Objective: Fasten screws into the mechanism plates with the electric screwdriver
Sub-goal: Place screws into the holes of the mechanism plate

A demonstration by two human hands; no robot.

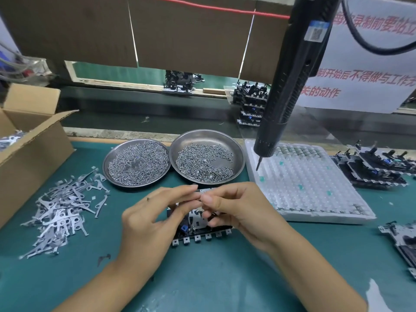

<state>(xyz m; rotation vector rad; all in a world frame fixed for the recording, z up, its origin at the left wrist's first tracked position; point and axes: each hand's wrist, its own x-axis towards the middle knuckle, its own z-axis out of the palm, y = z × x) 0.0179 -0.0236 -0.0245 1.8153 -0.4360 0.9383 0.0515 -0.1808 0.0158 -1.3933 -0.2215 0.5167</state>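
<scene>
I have both hands working above the mechanism plate, which lies flat on the green mat directly in front of me, just near of the two steel dishes. My left hand and right hand meet fingertip to fingertip over the plate, fingers curled in a pinch on a small part; it is too small to identify, though I judge it to be a screw or spring being positioned. The plate looks like thin stamped metal with tabs along its near edge: light, stiff, sharp at the edges, and likely to slide on the mat, so I would steady it by its side edges or tabbed rim, clear of the blue component on it. The screws in the right-hand dish are tiny and slippery; one at a time between thumb and forefinger is the safe hold. The electric screwdriver hangs untouched above the white compartment tray, bit down, to the right of and beyond my hands. The left-hand dish holds similar small fasteners. A pile of loose metal stampings lies to the left beside a cardboard box; stacked assemblies sit at far right. Reaching for the driver takes my right hand over the dish rim and the tray corner, where a knock could scatter parts.
</scene>
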